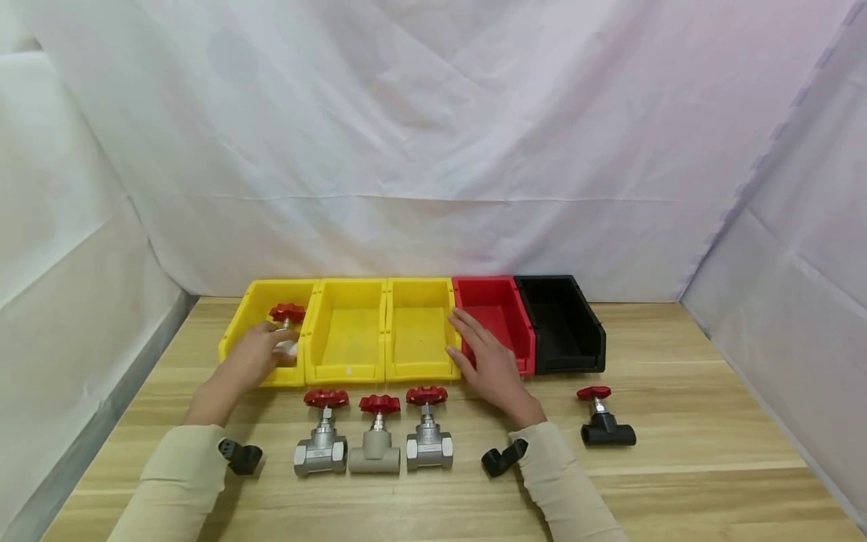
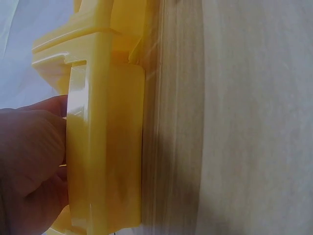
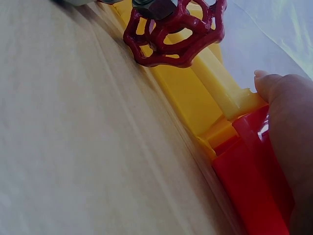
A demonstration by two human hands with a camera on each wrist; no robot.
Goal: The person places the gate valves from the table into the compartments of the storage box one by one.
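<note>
Reaches forward with the left hand (image 1: 256, 354) into the leftmost yellow bin (image 1: 287, 376), back of the hand up, fingers and thumb bent narrowly round the pale-bodied valve (image 1: 288, 349) there. Slants in from the opposite side with the right hand (image 1: 493, 369), palm down, fingers straight, thumb spread wide, holding nothing, over the meeting edges of the third yellow bin (image 1: 421, 371) and the red bin (image 1: 501, 301). Cannot tell whether resting fully on those rims.

Points upward along the held valve's stem, topped by a red handwheel (image 1: 287, 312); cannot tell the long axis of its body, mostly covered by fingers.

In front of the bins, likewise points wheel-up with the left silver valve (image 1: 321, 452), the beige valve (image 1: 376, 452) and the right silver valve (image 1: 429, 446), running left to right along each body. Runs the same way along the black valve (image 1: 607, 431), off to the right, leaning slightly left at the stem.
</note>
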